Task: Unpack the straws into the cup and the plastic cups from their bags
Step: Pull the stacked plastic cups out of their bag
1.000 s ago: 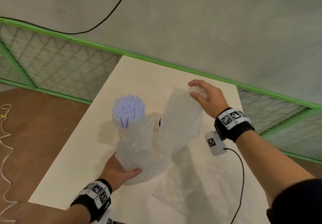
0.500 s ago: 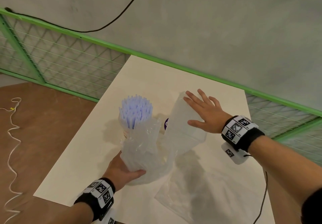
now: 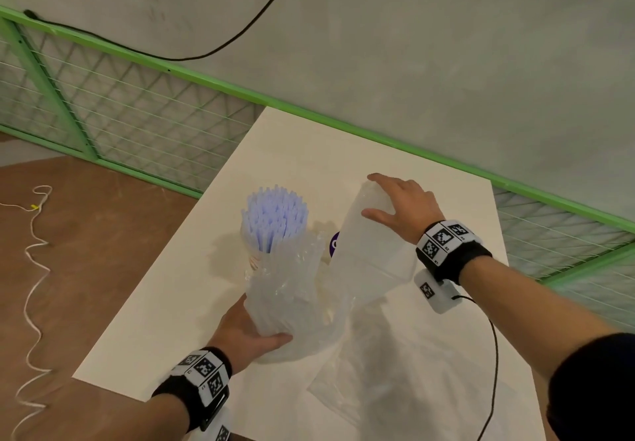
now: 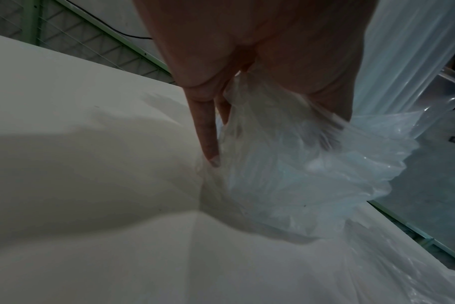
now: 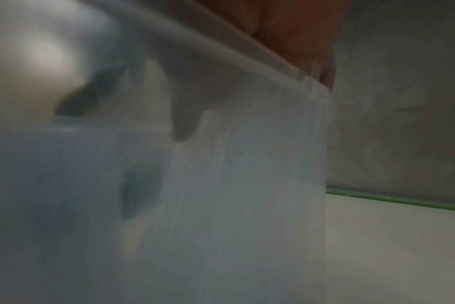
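1. The left hand (image 3: 245, 332) sits near the desk's near edge, thumb and fingers curled round the base of a crumpled clear bag (image 3: 292, 299).
2. In the left wrist view the left hand (image 4: 260, 61) has bunched plastic of the bag (image 4: 299, 164) under its palm, with one finger (image 4: 207, 131) stretched down along the plastic toward the desk (image 4: 78, 185).
3. The straws (image 3: 273, 222), pale blue, stand upright in a cup (image 3: 254, 260) at mid desk, just beyond the bag; the bag's top hides most of the cup.
4. The right hand (image 3: 400, 205) lies flat, fingers spread, on top of a tall translucent stack of cups (image 3: 371, 251) that leans right of the straws. It presses rather than grips.
5. The right wrist view is blurred: the right hand (image 5: 294, 30) shows at the top, with a finger seen through the frosted wall of the cups (image 5: 234, 185).
6. A flat empty bag (image 3: 395, 382) lies on the desk (image 3: 309, 152) near its right near corner.
7. A black cable (image 3: 493, 365) runs from the right wrist across the desk.
8. A green mesh fence (image 3: 144, 114) stands beyond the desk.
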Demonstrator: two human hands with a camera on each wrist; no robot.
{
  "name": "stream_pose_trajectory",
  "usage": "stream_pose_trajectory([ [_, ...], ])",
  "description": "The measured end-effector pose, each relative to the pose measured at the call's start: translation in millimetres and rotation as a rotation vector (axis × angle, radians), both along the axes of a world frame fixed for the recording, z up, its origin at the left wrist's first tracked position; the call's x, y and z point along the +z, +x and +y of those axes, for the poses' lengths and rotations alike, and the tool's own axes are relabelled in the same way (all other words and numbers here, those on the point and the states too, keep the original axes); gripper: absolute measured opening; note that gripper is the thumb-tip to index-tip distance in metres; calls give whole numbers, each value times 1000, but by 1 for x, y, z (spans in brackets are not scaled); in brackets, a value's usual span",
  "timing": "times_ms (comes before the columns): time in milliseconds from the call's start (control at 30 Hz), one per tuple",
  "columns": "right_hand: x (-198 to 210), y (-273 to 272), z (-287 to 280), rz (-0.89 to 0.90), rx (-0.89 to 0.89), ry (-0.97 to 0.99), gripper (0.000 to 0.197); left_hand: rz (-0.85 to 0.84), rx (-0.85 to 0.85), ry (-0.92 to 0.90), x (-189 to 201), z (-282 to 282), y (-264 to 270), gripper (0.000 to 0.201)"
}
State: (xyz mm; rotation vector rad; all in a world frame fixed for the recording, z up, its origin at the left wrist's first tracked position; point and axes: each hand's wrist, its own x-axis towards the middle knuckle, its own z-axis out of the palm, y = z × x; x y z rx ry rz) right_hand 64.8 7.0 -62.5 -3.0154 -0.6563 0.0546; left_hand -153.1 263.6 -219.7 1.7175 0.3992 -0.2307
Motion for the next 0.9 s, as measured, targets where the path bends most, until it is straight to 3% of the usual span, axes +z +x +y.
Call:
stream_pose_trajectory([
  [67, -3, -2, 0, -49, 51, -2, 68, 2, -3, 8, 0, 0, 0, 90],
  [167, -9, -6, 2, -103, 174, -203, 68, 1, -19, 2, -2, 2, 0, 94],
  [300, -5, -4, 4, -57, 198, -256, 71, -8, -17, 9, 2, 1, 0, 91],
  [367, 3, -8, 7, -69, 189, -169, 72, -18, -30, 15, 2, 1, 0, 92],
  [467, 22, -27, 16, -147, 226, 129, 62, -18, -39, 20, 0, 2, 1, 96],
  [567, 36, -59, 33, -31, 400, 396, 60, -20, -48, 18, 0, 1, 1, 94],
  [733, 14, -101, 57, 226, 507, 247, 78, -22, -45, 10, -4, 2, 0, 90],
  [900, 1, -107, 64, 222, 446, 319, 61, -23, -25, -39, -2, 1, -3, 88],
])
